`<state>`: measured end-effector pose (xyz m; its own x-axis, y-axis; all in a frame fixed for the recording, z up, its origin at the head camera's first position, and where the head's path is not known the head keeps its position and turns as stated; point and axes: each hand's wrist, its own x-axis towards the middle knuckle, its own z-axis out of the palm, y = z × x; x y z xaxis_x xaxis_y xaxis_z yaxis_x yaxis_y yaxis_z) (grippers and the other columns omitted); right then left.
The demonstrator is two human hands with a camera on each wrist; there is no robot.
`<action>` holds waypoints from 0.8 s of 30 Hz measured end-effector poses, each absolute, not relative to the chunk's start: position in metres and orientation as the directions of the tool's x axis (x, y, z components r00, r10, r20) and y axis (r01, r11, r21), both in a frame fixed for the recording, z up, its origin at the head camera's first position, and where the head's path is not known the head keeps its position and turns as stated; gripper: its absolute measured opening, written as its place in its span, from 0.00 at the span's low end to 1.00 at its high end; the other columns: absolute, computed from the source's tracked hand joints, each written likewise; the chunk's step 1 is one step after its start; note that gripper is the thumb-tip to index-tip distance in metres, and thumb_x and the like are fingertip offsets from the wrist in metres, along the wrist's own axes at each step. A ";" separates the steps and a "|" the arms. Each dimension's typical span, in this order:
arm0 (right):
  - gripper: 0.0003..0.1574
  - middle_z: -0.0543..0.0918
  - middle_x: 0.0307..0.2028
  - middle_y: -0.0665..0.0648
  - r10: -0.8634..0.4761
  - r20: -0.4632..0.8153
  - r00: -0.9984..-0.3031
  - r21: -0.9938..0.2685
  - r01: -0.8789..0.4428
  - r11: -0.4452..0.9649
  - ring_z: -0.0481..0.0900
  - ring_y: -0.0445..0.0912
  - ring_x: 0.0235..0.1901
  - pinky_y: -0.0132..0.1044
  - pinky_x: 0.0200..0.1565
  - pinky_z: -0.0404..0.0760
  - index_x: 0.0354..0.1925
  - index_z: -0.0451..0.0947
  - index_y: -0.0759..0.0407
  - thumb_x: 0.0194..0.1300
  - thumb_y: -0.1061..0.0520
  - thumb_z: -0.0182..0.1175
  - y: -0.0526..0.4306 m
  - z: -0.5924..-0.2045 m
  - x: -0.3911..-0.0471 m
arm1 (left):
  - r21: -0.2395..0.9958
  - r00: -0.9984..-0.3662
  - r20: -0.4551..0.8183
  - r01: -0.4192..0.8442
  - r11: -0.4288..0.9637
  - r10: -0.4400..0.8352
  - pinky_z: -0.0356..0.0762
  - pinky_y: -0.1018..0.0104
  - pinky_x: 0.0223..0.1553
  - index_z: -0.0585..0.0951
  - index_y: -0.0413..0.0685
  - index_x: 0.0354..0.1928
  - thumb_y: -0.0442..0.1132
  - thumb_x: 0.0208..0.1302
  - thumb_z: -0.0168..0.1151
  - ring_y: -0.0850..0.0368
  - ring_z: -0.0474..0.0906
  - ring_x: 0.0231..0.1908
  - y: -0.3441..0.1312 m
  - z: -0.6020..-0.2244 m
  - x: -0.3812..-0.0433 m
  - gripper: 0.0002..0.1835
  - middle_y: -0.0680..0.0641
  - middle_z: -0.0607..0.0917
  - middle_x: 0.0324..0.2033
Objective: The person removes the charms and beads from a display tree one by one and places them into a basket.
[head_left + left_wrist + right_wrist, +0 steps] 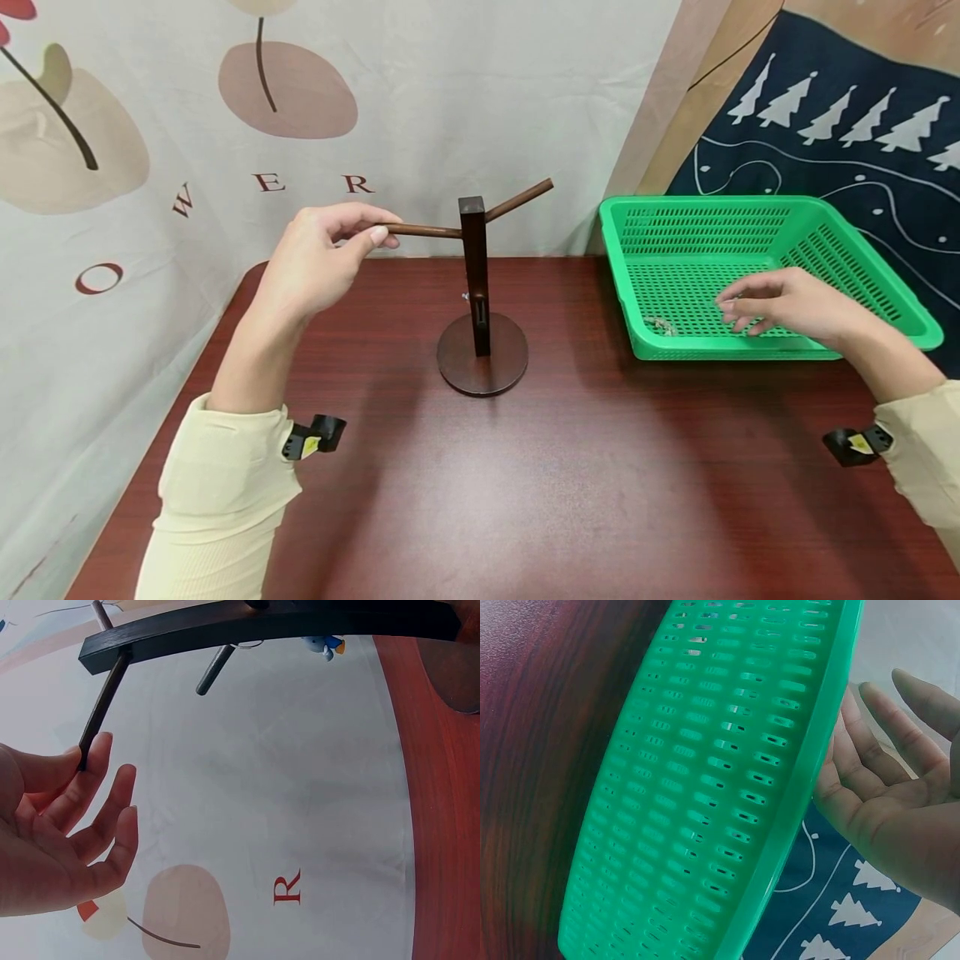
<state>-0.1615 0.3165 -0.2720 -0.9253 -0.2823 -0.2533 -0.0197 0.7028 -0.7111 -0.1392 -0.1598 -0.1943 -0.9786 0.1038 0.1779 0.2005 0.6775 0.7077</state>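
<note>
A dark wooden stand (474, 275) with a round base (482, 375) is upright on the table, pegs sticking out from its post. My left hand (315, 258) pinches the end of the upper left peg (427, 231) between thumb and index finger; in the left wrist view the other fingers are loosely bent. A small blue figure with an orange part (325, 646) shows beside the post, near a lower peg (214, 670). Over the green basket (621, 275), my right hand (787, 304) hovers with relaxed fingers, holding nothing. A small silvery item (660, 325) lies inside the basket's near left corner.
The basket stands at the back right of the reddish-brown table (525, 483). Behind the table hangs a pale printed cloth (465, 100), with a dark blue cloth with white trees (832, 158) at the right. Another upper peg (521, 200) points right from the post.
</note>
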 end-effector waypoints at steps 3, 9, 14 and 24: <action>0.21 0.82 0.33 0.55 -0.269 -0.253 -0.929 -0.712 -0.009 0.702 0.79 0.48 0.32 0.39 0.34 0.79 0.51 0.71 0.72 0.66 0.57 0.54 0.315 -0.271 -0.161 | 0.710 -0.979 0.181 0.199 0.676 0.098 0.60 0.64 0.32 0.82 0.53 0.45 0.38 0.67 0.51 0.59 0.68 0.34 -0.159 -0.194 -0.139 0.11 0.56 0.84 0.32; 0.25 0.81 0.35 0.59 -0.253 -0.260 -0.932 -0.704 0.004 0.710 0.79 0.50 0.33 0.39 0.34 0.79 0.52 0.70 0.71 0.64 0.53 0.57 0.312 -0.268 -0.159 | 0.714 -0.977 0.193 0.204 0.670 0.092 0.60 0.67 0.29 0.82 0.52 0.46 0.38 0.67 0.51 0.59 0.70 0.34 -0.158 -0.195 -0.138 0.11 0.55 0.84 0.32; 0.26 0.81 0.36 0.62 -0.259 -0.261 -0.930 -0.710 0.003 0.704 0.78 0.50 0.33 0.39 0.35 0.79 0.53 0.69 0.70 0.64 0.53 0.57 0.311 -0.268 -0.159 | 0.713 -0.978 0.184 0.202 0.671 0.099 0.62 0.67 0.32 0.79 0.52 0.52 0.39 0.68 0.50 0.59 0.74 0.39 -0.158 -0.197 -0.137 0.14 0.50 0.85 0.37; 0.24 0.82 0.35 0.57 -0.276 -0.222 -0.935 -0.734 -0.025 0.678 0.79 0.51 0.33 0.39 0.35 0.79 0.53 0.70 0.70 0.64 0.54 0.57 0.305 -0.268 -0.158 | 0.714 -0.984 0.144 0.178 0.677 0.107 0.66 0.56 0.46 0.75 0.43 0.54 0.45 0.64 0.55 0.52 0.75 0.44 -0.161 -0.210 -0.134 0.20 0.43 0.82 0.41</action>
<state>-0.1579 0.3046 -0.2684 -0.9352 -0.2756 -0.2222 -0.0253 0.6782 -0.7345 -0.1337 -0.1607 -0.2099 -0.9838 0.1075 0.1435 0.1781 0.6766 0.7145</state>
